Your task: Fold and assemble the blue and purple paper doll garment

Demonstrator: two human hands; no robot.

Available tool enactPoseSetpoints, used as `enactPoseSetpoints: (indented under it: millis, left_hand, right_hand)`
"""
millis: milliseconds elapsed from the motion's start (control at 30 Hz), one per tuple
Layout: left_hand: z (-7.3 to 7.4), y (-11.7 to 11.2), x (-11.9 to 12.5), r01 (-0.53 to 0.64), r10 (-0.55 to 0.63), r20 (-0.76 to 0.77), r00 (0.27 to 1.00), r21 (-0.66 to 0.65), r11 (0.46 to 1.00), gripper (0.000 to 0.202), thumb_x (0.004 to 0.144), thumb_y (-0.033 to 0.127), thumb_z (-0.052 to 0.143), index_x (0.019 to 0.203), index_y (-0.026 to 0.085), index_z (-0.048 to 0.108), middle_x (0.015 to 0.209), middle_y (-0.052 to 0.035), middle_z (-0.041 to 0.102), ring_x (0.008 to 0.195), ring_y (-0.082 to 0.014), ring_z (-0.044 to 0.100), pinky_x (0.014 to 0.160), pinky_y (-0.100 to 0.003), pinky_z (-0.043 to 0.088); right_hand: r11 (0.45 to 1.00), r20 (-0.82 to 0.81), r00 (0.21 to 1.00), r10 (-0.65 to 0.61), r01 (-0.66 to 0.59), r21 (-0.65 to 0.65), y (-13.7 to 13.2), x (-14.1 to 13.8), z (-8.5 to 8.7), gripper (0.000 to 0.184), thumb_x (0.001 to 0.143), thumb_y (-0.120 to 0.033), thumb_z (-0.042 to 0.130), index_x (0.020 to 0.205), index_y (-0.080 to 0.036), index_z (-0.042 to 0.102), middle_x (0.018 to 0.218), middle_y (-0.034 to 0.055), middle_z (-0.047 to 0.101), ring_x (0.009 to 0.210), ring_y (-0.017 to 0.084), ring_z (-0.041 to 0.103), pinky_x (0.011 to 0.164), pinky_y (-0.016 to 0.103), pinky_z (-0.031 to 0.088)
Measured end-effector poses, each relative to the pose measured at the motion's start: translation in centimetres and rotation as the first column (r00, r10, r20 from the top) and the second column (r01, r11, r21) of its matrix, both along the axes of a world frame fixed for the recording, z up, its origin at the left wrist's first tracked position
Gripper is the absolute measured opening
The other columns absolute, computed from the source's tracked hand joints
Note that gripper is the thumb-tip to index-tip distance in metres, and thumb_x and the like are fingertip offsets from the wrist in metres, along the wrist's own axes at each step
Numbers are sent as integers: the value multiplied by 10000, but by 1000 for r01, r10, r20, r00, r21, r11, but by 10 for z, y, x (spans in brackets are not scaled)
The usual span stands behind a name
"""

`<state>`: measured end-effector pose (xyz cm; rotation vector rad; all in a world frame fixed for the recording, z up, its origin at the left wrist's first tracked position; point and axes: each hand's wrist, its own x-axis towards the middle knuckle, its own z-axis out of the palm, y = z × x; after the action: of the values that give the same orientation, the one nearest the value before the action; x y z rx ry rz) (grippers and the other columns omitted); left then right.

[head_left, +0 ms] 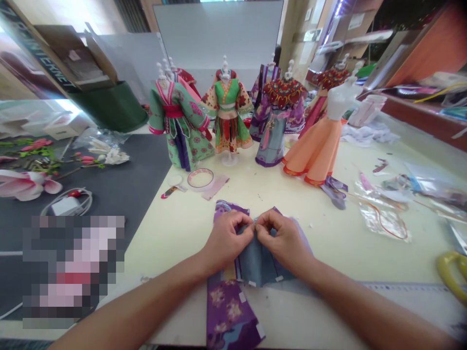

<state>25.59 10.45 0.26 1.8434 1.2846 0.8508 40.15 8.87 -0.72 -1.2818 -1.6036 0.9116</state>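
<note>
My left hand and my right hand meet at the table's near middle, both pinched on the top edge of a small grey-blue paper garment piece. Their fingertips nearly touch. Under it lies a purple patterned paper piece that runs toward the near edge. Small white tabs show along the grey-blue piece's lower edge.
Several dressed mannequin dolls stand behind: green, green-and-red, purple, and one in an orange skirt. A tape roll lies left of centre. Plastic bags and scraps lie right, yellow scissors handles far right.
</note>
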Motion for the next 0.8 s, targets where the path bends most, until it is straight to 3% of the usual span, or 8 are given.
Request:
enactPoseSetpoints:
  millis: [133, 333, 467, 633, 800]
  left_hand:
    - [-2, 1, -1, 14, -14, -11, 1000, 10, 1000, 92, 715, 147, 525, 636, 149, 573, 638, 11, 569, 643, -117, 508, 626, -235, 376]
    - [0, 3, -2, 92, -68, 148, 987, -167, 982, 109, 746, 194, 511, 670, 145, 572, 639, 13, 563, 618, -104, 497, 579, -205, 378]
    - [0, 4, -2, 115, -70, 200, 977, -223, 968, 126, 761, 231, 524, 699, 138, 583, 654, 8, 568, 625, -102, 495, 584, -201, 382]
    - [0, 5, -4, 105, -50, 230, 972, -236, 966, 134, 769, 249, 538, 727, 137, 600, 685, 2, 593, 652, -104, 520, 600, -196, 397]
    - [2, 4, -4, 83, -50, 177, 983, -180, 980, 126, 768, 234, 543, 722, 138, 609, 689, -3, 613, 661, -113, 541, 606, -204, 407]
  right_hand:
    - [994, -111, 993, 31, -42, -101, 2, 1, -1, 60, 682, -201, 491, 636, -166, 508, 548, -39, 457, 507, 88, 399, 461, 190, 319]
    - [947, -348, 937, 41, -147, -286, 8, 3, 1, 60, 651, -209, 514, 627, -155, 525, 537, -49, 444, 496, 75, 367, 466, 190, 281]
    - [930, -385, 922, 25, -163, -330, 8, 5, 0, 76, 679, -216, 533, 630, -158, 542, 510, -56, 439, 494, 77, 380, 478, 190, 296]
    - [970, -249, 968, 35, -93, -224, 6, 8, 2, 133, 741, -274, 546, 683, -156, 567, 584, -27, 503, 536, 95, 435, 489, 200, 333]
    - [998, -56, 998, 40, -43, -56, 2, 7, 3, 84, 754, -210, 526, 708, -165, 580, 608, -18, 545, 555, 106, 486, 509, 204, 378]
